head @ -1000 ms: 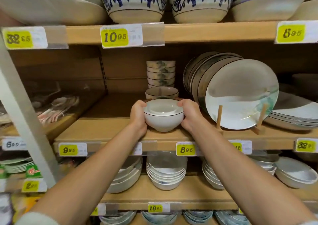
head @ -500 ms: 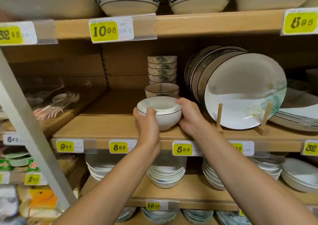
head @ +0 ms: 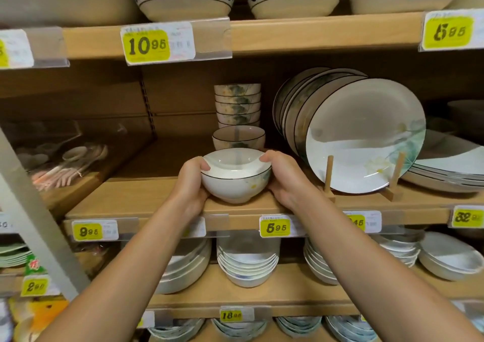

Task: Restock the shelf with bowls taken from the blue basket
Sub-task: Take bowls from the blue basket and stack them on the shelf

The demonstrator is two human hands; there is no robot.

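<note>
On the middle shelf point(head: 146, 197), near its front edge:

1. Bowl point(head: 235, 184). Glazed white ceramic, round and deep, with a narrow foot, a thin dark line at the rim and a faint yellow-green motif on the right wall. The foot appears to rest on the pale wood board.
2. Left hand point(head: 192, 182). Cups the bowl's left wall, thumb hooked over the rim.
3. Right hand point(head: 285, 182). Cups the right wall, thumb likewise over the rim.

Change: half a second earlier the left hand lay across the bowl's near wall. It is now at the left side, and the near wall shows in full. The right hand's hold is as before.

Surroundings:
- Second bowl point(head: 238, 137) with the same dark rim, directly behind the held one.
- Stack of nested bowls point(head: 237, 104) with green-patterned walls, further back.
- Glossy round plates point(head: 364, 137) on edge to the right, leaning in a wooden peg stand point(head: 328, 174) near the right hand.
- Yellow price tag point(head: 275, 227) reading 5 95 on the shelf edge.
- Neighbouring label, partly covered by the left forearm.
- Nested white bowls point(head: 247, 265) on the board below.
</note>
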